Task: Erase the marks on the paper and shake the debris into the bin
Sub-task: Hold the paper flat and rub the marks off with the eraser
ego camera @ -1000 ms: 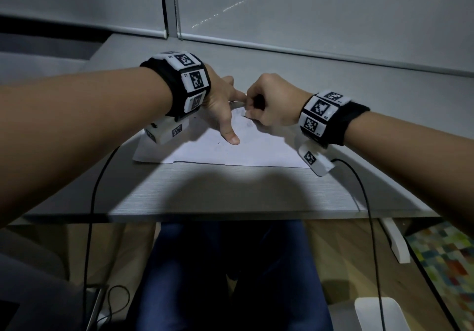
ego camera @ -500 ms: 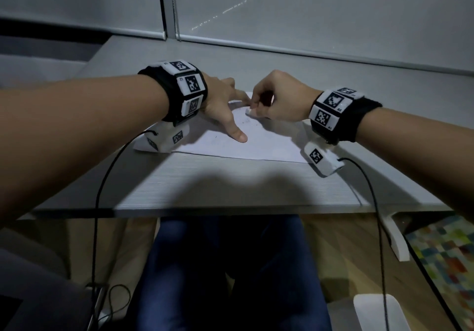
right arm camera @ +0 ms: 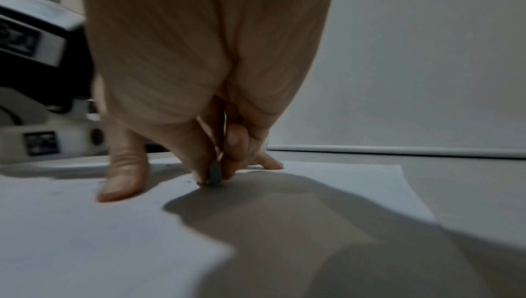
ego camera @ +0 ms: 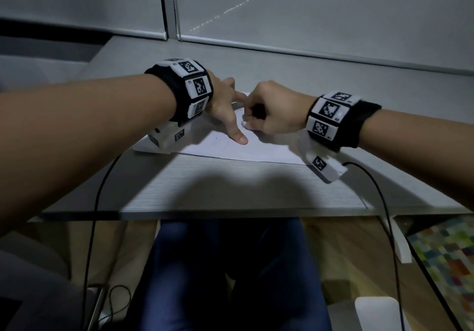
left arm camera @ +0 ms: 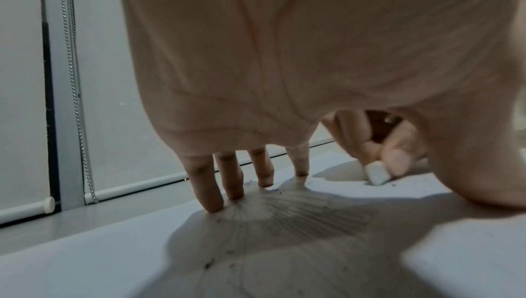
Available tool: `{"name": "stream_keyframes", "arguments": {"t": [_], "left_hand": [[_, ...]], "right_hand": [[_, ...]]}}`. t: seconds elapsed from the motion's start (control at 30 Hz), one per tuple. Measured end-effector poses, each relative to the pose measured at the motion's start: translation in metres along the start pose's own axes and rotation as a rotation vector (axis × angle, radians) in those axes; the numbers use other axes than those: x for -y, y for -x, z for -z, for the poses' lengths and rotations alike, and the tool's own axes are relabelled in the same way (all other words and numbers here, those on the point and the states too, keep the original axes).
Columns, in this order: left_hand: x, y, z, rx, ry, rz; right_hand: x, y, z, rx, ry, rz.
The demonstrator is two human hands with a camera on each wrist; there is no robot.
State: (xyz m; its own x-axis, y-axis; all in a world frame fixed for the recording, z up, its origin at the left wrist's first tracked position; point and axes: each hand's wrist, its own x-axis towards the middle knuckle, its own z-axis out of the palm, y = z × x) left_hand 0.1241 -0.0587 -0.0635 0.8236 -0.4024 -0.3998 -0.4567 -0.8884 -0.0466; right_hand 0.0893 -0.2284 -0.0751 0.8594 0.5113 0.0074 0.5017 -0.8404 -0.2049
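Observation:
A white sheet of paper (ego camera: pixel 261 148) lies on the grey desk (ego camera: pixel 230 189), with faint marks and dark eraser crumbs (left arm camera: pixel 209 264) on it. My left hand (ego camera: pixel 228 110) presses the sheet with spread straight fingers (left arm camera: pixel 212 192) and thumb. My right hand (ego camera: pixel 272 110) pinches a small white eraser (left arm camera: pixel 377 174) between thumb and fingers, its tip on the paper just right of the left hand. In the right wrist view the eraser (right arm camera: pixel 214 173) shows edge-on between the fingertips.
A window with lowered blinds (ego camera: pixel 307 10) and a bead chain (left arm camera: pixel 77 91) runs behind the desk. Cables (ego camera: pixel 95 215) hang from both wrists past the desk's front edge. A white bin (ego camera: pixel 377 312) stands on the floor at lower right, beside a colourful rug (ego camera: pixel 446 259).
The right hand with the eraser has slid a little back and forth on the paper and now sits lower and nearer me. The left hand stays pressed on the sheet.

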Motion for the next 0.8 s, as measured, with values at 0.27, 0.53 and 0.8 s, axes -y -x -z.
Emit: {"name": "stream_keyframes", "arguments": {"t": [0.27,0.53,0.8], "left_hand": [[0.000,-0.001,0.000,0.014,0.012,0.034],[-0.001,-0.001,0.002,0.003,0.006,0.027],[0.011,0.011,0.006,0.012,0.084,-0.085]], "right_hand": [[-0.010,-0.017,0.005,-0.042,0.032,-0.081],[-0.011,-0.016,0.003,-0.050,0.004,-0.058],[-0.025,-0.012,0.012,-0.094,-0.003,-0.128]]}}
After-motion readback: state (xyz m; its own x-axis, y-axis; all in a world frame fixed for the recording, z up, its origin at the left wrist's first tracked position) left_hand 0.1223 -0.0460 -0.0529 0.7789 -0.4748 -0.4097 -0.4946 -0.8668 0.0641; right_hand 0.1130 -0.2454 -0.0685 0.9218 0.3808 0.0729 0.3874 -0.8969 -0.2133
